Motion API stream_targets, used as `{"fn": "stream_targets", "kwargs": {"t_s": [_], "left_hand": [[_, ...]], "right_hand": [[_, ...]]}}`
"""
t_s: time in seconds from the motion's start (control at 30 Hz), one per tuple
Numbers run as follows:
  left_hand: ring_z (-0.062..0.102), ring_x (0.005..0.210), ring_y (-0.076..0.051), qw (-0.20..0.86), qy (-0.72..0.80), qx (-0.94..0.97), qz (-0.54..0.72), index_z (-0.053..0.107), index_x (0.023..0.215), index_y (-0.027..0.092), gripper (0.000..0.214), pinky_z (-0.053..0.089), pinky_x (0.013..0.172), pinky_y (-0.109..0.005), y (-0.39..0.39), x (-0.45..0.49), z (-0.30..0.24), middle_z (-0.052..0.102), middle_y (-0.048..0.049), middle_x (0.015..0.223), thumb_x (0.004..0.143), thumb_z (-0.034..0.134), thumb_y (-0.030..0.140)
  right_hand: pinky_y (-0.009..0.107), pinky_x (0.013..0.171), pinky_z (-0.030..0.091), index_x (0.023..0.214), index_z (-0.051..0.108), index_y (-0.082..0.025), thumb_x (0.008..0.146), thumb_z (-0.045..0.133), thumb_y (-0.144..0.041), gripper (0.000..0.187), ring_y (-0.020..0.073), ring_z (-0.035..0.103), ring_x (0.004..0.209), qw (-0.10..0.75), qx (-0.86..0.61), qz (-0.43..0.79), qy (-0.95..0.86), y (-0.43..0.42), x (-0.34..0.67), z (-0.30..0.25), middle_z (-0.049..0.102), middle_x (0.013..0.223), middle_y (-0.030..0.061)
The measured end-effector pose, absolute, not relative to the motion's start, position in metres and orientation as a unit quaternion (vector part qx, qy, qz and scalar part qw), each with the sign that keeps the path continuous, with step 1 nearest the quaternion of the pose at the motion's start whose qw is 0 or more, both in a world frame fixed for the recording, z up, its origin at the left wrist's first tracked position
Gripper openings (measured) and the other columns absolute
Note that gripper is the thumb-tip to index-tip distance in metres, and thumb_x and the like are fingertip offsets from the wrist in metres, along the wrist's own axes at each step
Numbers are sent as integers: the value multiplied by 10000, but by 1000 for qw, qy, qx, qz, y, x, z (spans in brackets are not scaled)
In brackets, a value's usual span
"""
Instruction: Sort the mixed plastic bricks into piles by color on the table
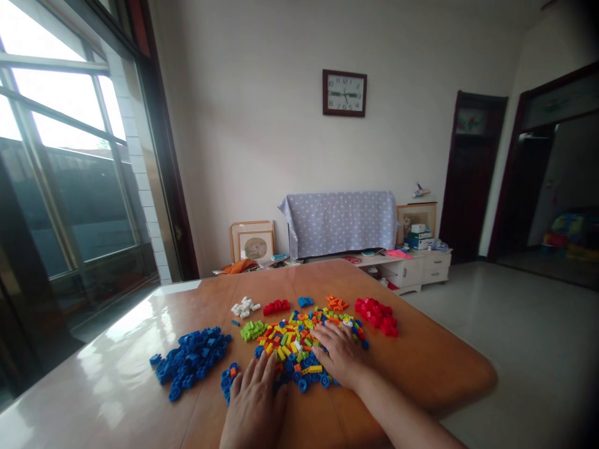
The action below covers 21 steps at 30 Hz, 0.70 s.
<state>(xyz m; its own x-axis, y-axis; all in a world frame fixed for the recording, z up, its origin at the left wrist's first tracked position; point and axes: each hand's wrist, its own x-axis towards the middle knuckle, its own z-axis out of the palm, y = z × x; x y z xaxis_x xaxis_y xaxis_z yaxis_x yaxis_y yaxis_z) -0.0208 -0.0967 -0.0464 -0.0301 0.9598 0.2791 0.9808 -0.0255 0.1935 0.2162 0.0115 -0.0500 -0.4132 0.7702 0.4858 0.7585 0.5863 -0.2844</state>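
A mixed heap of small coloured bricks (pixel 294 340) lies in the middle of the wooden table (pixel 421 362). My right hand (pixel 340 354) lies flat on the heap's right side with its fingers spread. My left hand (pixel 255 402) rests flat at the heap's near left edge, fingers stretched toward the bricks and touching a few blue ones (pixel 229 377). Neither hand holds anything that shows. Sorted piles surround the heap: blue bricks (pixel 189 360) at the left, red bricks (pixel 377 313) at the right, green bricks (pixel 251 330), white bricks (pixel 243 307), a small red pile (pixel 276 306), and orange bricks (pixel 336 303).
A small blue pile (pixel 305 301) lies at the back of the heap. A tall window (pixel 60 174) runs along the left. Beyond the table stand a low white cabinet (pixel 416 271), a cloth-covered object (pixel 339 222) and framed pictures (pixel 253 242). A tiled floor (pixel 515 337) lies at the right.
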Motion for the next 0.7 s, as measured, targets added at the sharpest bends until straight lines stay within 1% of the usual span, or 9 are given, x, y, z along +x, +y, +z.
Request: {"fn": "stream_targets", "kwargs": {"t_s": [0.07, 0.13, 0.33, 0.4, 0.57, 0.7], "left_hand": [[310, 1482, -313, 30, -695, -698, -170, 470, 1499, 252, 610, 188, 1197, -536, -97, -21, -46, 391, -58, 1595, 938, 403, 482], [326, 1473, -316, 30, -691, -702, -172, 503, 1472, 255, 585, 197, 1194, -540, -99, -20, -46, 406, -57, 1587, 941, 407, 479], [363, 1443, -319, 35, -685, -703, -187, 520, 1447, 255, 549, 226, 1180, -528, -103, -19, -41, 430, -71, 1572, 942, 420, 445], [372, 1436, -320, 36, -685, -702, -189, 523, 1441, 250, 545, 235, 1175, -521, -105, -18, -40, 444, -79, 1561, 940, 424, 441], [389, 1415, -329, 41, -690, -698, -189, 529, 1435, 222, 557, 238, 1166, -523, -107, -16, -38, 490, -104, 1519, 937, 435, 452], [405, 1396, -332, 46, -689, -698, -192, 532, 1429, 196, 568, 246, 1160, -518, -107, -16, -37, 518, -122, 1487, 937, 439, 465]], "right_hand": [[562, 1177, 169, 1339, 628, -388, 995, 429, -496, 412, 292, 457, 1381, 263, -454, 31, -851, 12, 217, -49, 577, 1459, 11], [575, 1176, 167, 1311, 652, -385, 1000, 412, -504, 411, 287, 459, 1388, 246, -450, 44, -857, 12, 217, -48, 558, 1477, 22], [573, 1183, 168, 1278, 676, -367, 982, 455, -447, 378, 266, 472, 1385, 248, -427, 57, -868, 14, 219, -50, 568, 1466, 35], [557, 1181, 196, 1234, 700, -349, 968, 482, -414, 351, 261, 494, 1365, 262, -428, 49, -864, 15, 220, -53, 596, 1438, 32], [485, 1143, 310, 1126, 748, -296, 938, 514, -347, 304, 257, 543, 1311, 301, -443, 17, -845, 20, 220, -61, 658, 1354, 42], [456, 1119, 355, 1172, 731, -279, 935, 494, -295, 336, 256, 549, 1301, 319, -445, -7, -836, 25, 222, -66, 665, 1341, 54]]}}
